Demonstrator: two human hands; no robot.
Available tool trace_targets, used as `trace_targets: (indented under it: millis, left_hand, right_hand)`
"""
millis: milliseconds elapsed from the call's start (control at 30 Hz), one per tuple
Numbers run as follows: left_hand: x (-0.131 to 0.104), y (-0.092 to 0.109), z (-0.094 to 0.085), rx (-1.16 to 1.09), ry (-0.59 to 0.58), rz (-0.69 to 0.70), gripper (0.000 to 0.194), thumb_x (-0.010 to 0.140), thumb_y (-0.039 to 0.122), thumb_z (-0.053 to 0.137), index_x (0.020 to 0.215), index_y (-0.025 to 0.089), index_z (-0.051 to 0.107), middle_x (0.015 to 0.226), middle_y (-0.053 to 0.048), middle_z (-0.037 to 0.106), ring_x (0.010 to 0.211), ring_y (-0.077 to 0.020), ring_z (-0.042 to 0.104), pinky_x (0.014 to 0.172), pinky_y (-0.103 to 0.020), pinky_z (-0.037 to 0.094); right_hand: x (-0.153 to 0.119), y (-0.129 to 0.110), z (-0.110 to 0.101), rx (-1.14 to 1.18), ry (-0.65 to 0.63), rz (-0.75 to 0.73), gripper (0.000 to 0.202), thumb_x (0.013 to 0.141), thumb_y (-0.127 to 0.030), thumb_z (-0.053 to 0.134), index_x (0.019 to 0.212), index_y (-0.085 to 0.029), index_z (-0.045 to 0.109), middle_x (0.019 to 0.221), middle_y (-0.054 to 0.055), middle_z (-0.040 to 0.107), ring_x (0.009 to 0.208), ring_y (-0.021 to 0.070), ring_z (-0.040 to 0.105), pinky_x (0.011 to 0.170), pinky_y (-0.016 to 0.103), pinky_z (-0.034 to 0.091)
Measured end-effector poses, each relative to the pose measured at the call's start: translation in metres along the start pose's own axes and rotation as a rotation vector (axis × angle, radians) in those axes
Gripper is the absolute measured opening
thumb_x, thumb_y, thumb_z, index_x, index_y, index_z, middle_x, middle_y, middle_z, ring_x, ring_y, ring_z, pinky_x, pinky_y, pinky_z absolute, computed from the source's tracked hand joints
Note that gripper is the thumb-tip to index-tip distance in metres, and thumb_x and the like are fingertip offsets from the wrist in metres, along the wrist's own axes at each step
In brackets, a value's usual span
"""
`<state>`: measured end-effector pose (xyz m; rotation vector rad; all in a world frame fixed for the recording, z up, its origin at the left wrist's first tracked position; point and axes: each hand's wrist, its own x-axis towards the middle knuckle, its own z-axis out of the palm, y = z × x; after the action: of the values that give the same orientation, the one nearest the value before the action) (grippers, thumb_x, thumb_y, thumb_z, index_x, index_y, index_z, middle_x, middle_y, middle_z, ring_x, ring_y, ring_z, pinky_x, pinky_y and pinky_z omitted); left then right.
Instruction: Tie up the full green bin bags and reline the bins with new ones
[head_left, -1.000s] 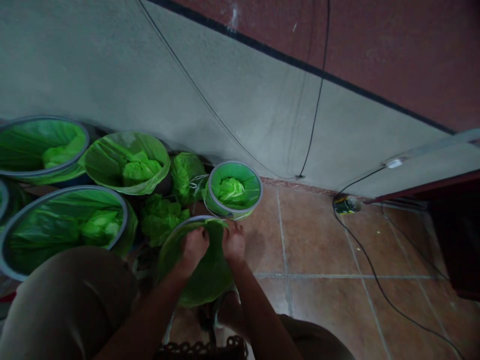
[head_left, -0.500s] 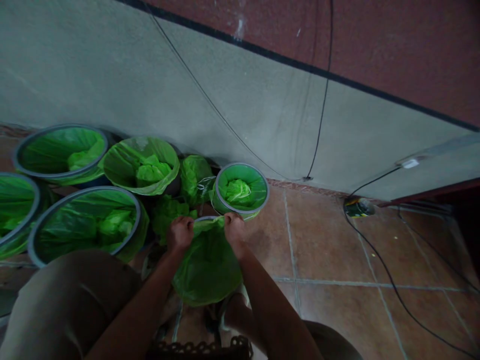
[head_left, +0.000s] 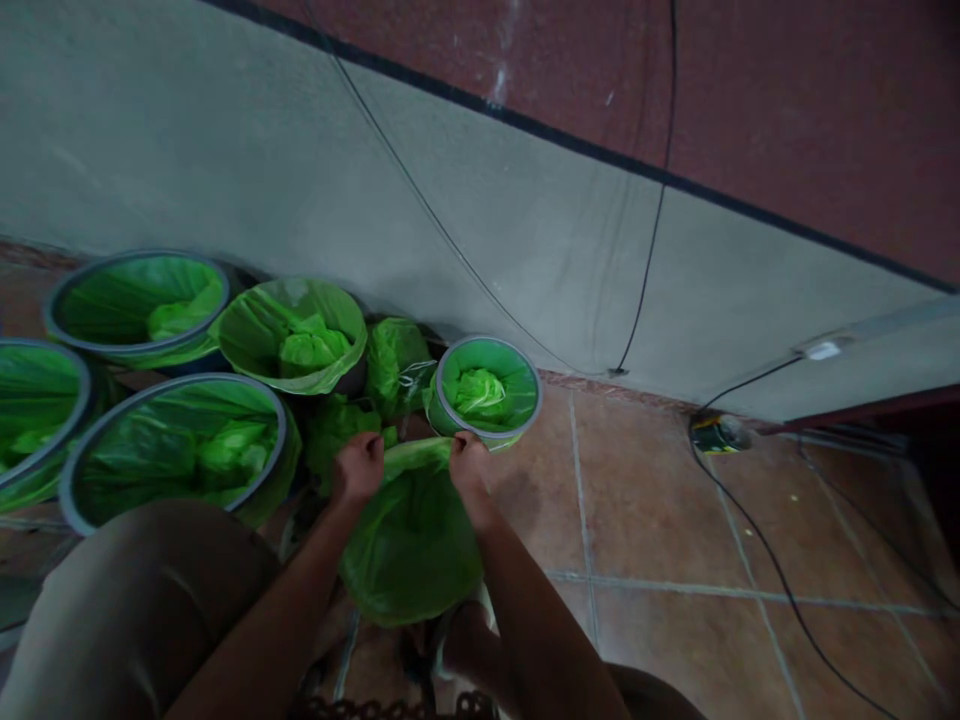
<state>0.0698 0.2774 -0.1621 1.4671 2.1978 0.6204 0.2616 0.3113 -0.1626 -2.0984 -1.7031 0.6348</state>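
A translucent green bin bag lines a round bin between my legs, its edge folded over the rim. My left hand pinches the bag's far edge at the left. At the right of the same edge, my right hand grips it with curled fingers. The stretch of bag between both fists is pulled taut. Little of the bin under the bag shows. Just beyond my right hand stands a small lined bin with a grey ring and a crumpled green bag inside.
Several larger lined bins stand at the left, beside a loose green bag with white ties. A pale wall runs behind them. Black cable trails over the tiled floor near a small can.
The grey rim that showed between my hands is now covered by the bag's edge. My hands keep their grip and have hardly moved. The view has shifted slightly.
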Motion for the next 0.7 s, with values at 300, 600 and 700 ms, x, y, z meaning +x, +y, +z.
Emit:
trace_targets:
  millis: [300,600,700]
  left_hand:
    - [-0.004,-0.001,0.005,-0.109,-0.116,0.012,0.022,0.082,0.018,0.055,0.093,0.014,0.073,0.097,-0.011,0.073,0.089,-0.0219,0.067,0.085,-0.034,0.052]
    - [0.008,-0.016,0.005,-0.238,-0.111,-0.217,0.024,0.08,0.014,0.05,0.09,0.012,0.072,0.089,-0.011,0.076,0.079,-0.0206,0.071,0.073,-0.03,0.055]
    - [0.009,-0.012,0.0,-0.22,-0.057,-0.236,0.03,0.084,0.017,0.048,0.103,0.01,0.07,0.097,-0.014,0.075,0.086,-0.0231,0.07,0.079,-0.034,0.055]
  right_hand:
    - [-0.032,-0.013,-0.005,-0.038,0.089,-0.285,0.028,0.091,-0.013,0.047,0.106,-0.02,0.07,0.119,0.009,0.065,0.113,0.0231,0.053,0.101,0.038,0.038]
    - [-0.021,-0.005,0.01,-0.181,-0.11,-0.321,0.035,0.088,-0.016,0.056,0.122,-0.018,0.063,0.117,0.012,0.068,0.111,0.0234,0.059,0.1,0.037,0.041]
    - [-0.023,-0.004,-0.001,-0.097,-0.077,-0.321,0.035,0.088,-0.016,0.055,0.122,-0.016,0.062,0.119,0.012,0.066,0.115,0.023,0.057,0.102,0.035,0.041]
